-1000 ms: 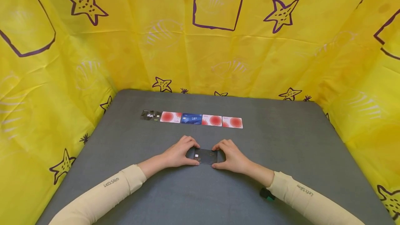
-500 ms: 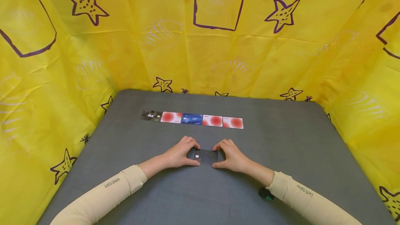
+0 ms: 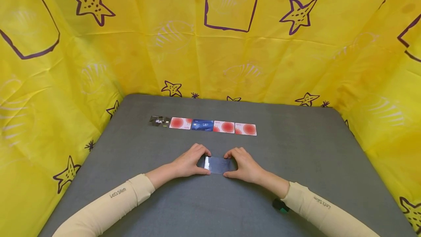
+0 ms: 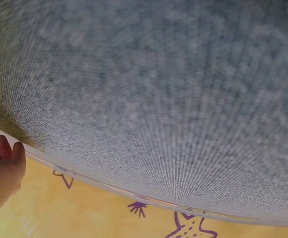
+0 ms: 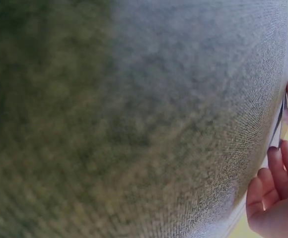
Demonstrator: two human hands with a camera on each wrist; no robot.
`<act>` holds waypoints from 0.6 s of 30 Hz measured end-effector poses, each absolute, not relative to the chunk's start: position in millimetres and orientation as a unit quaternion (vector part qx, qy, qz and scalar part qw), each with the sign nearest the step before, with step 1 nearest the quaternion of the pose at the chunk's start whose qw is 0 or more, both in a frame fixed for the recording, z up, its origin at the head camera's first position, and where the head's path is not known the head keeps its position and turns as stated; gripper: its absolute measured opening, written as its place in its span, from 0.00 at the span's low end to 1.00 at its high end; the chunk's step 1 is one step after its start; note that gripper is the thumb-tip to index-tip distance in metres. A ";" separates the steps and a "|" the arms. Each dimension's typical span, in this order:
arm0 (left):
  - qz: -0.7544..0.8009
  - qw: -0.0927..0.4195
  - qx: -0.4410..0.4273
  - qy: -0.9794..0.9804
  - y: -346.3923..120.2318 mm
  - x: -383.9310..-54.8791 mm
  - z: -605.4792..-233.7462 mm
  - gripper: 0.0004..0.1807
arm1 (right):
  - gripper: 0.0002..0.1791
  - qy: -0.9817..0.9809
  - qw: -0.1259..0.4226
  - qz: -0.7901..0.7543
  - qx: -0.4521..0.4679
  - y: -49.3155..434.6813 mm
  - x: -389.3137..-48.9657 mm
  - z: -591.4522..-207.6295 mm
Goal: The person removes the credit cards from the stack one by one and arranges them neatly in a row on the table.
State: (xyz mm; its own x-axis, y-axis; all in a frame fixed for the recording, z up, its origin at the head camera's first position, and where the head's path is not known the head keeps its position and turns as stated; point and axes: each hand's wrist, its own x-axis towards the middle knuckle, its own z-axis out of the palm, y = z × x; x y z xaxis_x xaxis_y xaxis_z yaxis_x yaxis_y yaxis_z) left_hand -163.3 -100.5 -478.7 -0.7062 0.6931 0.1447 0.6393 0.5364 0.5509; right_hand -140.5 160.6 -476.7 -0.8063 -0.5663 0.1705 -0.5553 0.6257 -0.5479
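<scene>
In the head view, a dark card lies level between both hands near the table's middle, its face bright with glare. My left hand pinches its left end, thumb at the near corner and forefinger at the far one. At the right end, my right hand grips the card the same way. The right wrist view catches the card edge-on between the fingertips of my right hand and the other hand. Only part of my left hand shows in the left wrist view; the card is hidden there.
Beyond the hands a row of cards lies on the grey table: a black VIP card, a red-and-white card, a blue VIP card and more red-and-white ones. Yellow patterned cloth walls the table's back and sides.
Glare now covers the card's face, which was dark with readable VIP lettering before; its tilt has shifted slightly. Both hands keep their hold in nearly the same place.
</scene>
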 end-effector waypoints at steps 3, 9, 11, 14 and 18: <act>0.294 0.037 0.386 0.874 -100.9 -163.8 -479.2 0.28 | 0.28 0.903 -0.004 -0.290 -0.318 161.0 -140.1 -477.5; 0.283 0.037 0.395 0.873 -101.4 -164.9 -480.1 0.28 | 0.29 0.908 -0.018 -0.268 -0.322 162.1 -139.4 -477.6; 0.279 0.038 0.399 0.873 -101.5 -165.1 -480.2 0.28 | 0.29 0.908 -0.021 -0.265 -0.323 162.4 -139.2 -476.9; 0.275 0.036 0.403 0.872 -101.8 -165.0 -479.9 0.28 | 0.29 0.910 -0.026 -0.257 -0.324 162.5 -138.9 -476.1; 0.274 0.027 0.407 0.871 -102.1 -164.9 -479.7 0.27 | 0.29 0.913 -0.024 -0.253 -0.319 162.2 -138.4 -475.9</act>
State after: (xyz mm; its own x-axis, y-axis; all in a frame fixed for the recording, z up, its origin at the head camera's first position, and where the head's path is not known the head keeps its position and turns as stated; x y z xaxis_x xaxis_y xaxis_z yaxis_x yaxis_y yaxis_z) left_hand -164.9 -102.1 -479.7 -0.6676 0.7236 0.1753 0.6936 0.5189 0.4997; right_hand -138.4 162.2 -475.9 -0.7959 -0.5696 0.2052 -0.5940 0.6692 -0.4464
